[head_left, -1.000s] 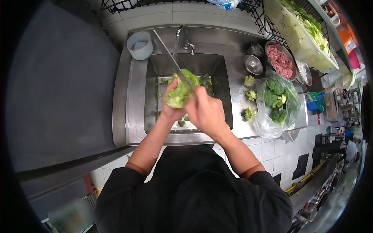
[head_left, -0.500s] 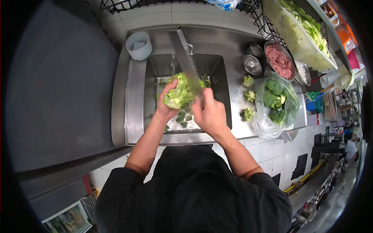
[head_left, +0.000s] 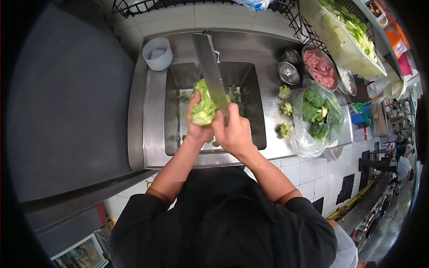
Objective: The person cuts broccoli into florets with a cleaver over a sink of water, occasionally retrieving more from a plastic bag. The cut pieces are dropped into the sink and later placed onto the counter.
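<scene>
My left hand [head_left: 196, 128] is wrapped round a pale green broccoli head [head_left: 203, 107] with its cut stems showing, above the metal sink [head_left: 260, 107]. The handle of a wide knife [head_left: 210, 62] is in my closed right hand [head_left: 233, 133]; its long blade points away from me, along the broccoli's right side. Small green pieces [head_left: 183, 97] lie in the sink below. Right of the sink are several trimmed stems [head_left: 285, 130] and a clear plastic bag [head_left: 328, 129] holding green broccoli heads [head_left: 314, 105].
A grey-white round container [head_left: 157, 54] stands at the back left. Small metal bowls [head_left: 289, 73], a bowl of pinkish minced meat [head_left: 319, 69] and a tray of cut greens [head_left: 348, 49] are at the back right. A person [head_left: 400, 167] stands far right; another's sleeve [head_left: 346, 248] shows behind.
My left hand has turned the broccoli and shifted slightly right. My right hand and the knife have moved slightly left. A light sleeve has appeared at lower right.
</scene>
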`<state>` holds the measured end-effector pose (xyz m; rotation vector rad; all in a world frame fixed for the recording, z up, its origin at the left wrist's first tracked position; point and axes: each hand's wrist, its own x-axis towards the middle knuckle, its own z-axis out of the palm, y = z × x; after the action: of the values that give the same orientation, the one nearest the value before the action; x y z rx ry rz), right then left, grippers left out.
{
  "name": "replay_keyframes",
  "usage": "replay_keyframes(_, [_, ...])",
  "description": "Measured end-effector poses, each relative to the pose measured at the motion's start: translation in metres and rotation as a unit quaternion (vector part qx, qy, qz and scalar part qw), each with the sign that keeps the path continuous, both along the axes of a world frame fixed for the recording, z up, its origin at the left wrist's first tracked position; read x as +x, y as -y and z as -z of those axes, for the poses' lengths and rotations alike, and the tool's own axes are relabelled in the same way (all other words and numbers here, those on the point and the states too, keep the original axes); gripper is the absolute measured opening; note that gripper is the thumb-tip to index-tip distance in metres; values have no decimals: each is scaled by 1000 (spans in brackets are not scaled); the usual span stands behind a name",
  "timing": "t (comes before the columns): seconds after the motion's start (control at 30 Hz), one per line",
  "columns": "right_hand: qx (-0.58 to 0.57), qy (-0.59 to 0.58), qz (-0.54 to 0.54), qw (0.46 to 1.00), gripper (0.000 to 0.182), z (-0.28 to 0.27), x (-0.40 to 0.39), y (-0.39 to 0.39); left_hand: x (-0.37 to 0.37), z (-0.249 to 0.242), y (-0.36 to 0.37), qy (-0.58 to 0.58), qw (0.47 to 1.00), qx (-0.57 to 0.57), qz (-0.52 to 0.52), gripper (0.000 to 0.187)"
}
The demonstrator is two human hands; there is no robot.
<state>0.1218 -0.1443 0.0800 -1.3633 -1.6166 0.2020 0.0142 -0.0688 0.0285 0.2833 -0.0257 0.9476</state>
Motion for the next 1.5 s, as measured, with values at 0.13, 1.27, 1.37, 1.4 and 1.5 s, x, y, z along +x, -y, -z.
replay_keyframes(0.13, [-15, -16, 56, 998, 26, 2, 14, 1, -14, 11, -10, -41, 997, -64, -11, 43])
replay_keyframes(1.27, [-267, 164, 43, 949, 30, 61, 86, 57, 51, 110, -24, -396, 886, -224, -91, 64])
replay_keyframes(1.37, [-230, 248, 56, 940, 25, 68, 97, 71, 101, 115, -17, -442, 865, -197, -131, 69])
replay_keyframes(1.4, [-231, 272, 64, 932, 24, 73, 103, 76, 117, 116, -13, -454, 854, -194, -162, 69])
replay_keyframes(1.5, [-257, 320, 126, 903, 25, 81, 125, 95, 162, 116, 1, -463, 857, -151, -170, 59])
